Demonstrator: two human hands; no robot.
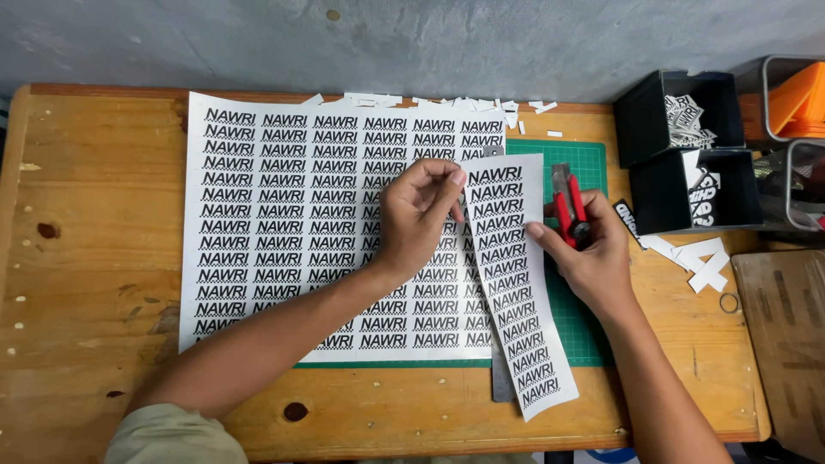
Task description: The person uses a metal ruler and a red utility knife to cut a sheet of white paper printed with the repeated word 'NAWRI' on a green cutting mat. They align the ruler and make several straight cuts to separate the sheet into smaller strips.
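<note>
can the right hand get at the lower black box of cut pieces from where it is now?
Probably yes. The right hand is shut on a red cutter, which it would need to free; the wooden table between it and the lower black box holds only loose paper strips.

On the desk [94, 258] I see the big printed sheet [284, 223] lying left over the cutting mat [584, 163], the cut strip [516, 283] just right of it, scraps [430, 101] along the far edge, and two bins [687, 155] far right.

Wooden table [86, 258]: green cutting mat [580, 163], printed sheet [284, 215], black boxes [687, 155]
</note>
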